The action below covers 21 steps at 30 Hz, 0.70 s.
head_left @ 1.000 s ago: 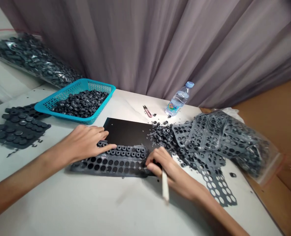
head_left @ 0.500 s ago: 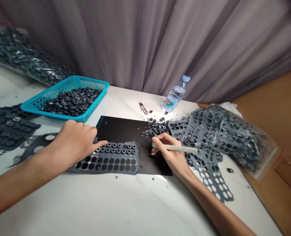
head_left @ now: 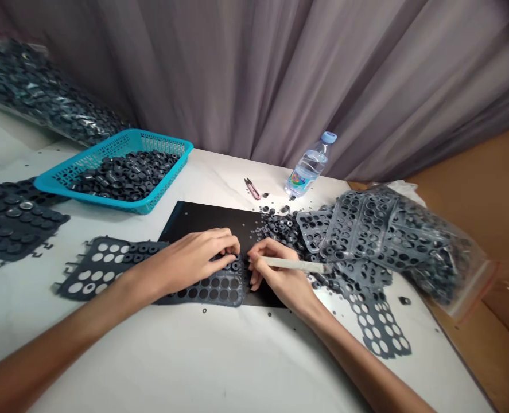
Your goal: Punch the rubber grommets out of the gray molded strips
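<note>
A dark grey rubber sheet (head_left: 108,267) full of round holes and rings lies across a black mat (head_left: 211,221) on the white table. My left hand (head_left: 194,258) rests on the sheet's right part, its fingertips curled on the rings near the top right corner. Just to the right, my right hand (head_left: 275,269) pinches a thin pale stick (head_left: 295,265) that points right, its fingers close to the sheet's right edge. A heap of loose dark rubber rings (head_left: 280,226) lies beyond the hands on the mat.
A teal basket (head_left: 168,143) of rings stands at the back left, with other ring sheets (head_left: 13,221) left of it. Punched-out sheets and a plastic bag of them (head_left: 400,241) pile up on the right. A water bottle (head_left: 308,167) and small snips (head_left: 252,188) lie behind.
My left hand slid right along the sheet to its top right corner, uncovering the sheet's left part. My right hand drew left toward the sheet's edge, turning the stick from downward to sideways.
</note>
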### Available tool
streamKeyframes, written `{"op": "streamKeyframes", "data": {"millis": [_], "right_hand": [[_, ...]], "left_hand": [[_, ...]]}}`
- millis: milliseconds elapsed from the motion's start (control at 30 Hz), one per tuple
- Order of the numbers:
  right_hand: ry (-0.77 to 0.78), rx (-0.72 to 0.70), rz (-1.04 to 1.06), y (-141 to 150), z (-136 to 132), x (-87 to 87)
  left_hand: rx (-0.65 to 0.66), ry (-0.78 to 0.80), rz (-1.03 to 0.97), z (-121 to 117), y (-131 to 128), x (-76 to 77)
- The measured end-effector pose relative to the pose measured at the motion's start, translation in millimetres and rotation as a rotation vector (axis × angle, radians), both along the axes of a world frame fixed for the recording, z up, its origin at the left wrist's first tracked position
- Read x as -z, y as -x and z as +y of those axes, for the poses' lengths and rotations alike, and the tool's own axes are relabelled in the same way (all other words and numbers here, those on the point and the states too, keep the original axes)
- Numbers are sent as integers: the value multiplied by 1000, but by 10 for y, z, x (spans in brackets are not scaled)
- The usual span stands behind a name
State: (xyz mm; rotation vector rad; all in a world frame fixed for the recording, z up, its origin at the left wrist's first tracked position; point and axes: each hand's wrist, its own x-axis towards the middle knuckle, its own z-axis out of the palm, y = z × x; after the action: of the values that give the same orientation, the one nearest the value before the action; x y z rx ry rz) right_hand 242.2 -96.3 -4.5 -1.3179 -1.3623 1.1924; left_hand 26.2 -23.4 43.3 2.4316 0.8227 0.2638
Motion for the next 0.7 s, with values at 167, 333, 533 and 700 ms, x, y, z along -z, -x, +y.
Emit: {"op": "streamKeyframes", "data": {"millis": [167,333,533,700], "right_hand": [[5,-7,18,5,39,55],[11,-50,45,-13,32,57],[-20,-50,-21,-16,19,58],[-10,-73,3,-18,32,57]], "left_hand": [[27,-18,-47,8,23,127],[32,-74,-68,31,12,104],[45,-27,-80,62,-14,151],[45,25,-81,50,7,176]]}}
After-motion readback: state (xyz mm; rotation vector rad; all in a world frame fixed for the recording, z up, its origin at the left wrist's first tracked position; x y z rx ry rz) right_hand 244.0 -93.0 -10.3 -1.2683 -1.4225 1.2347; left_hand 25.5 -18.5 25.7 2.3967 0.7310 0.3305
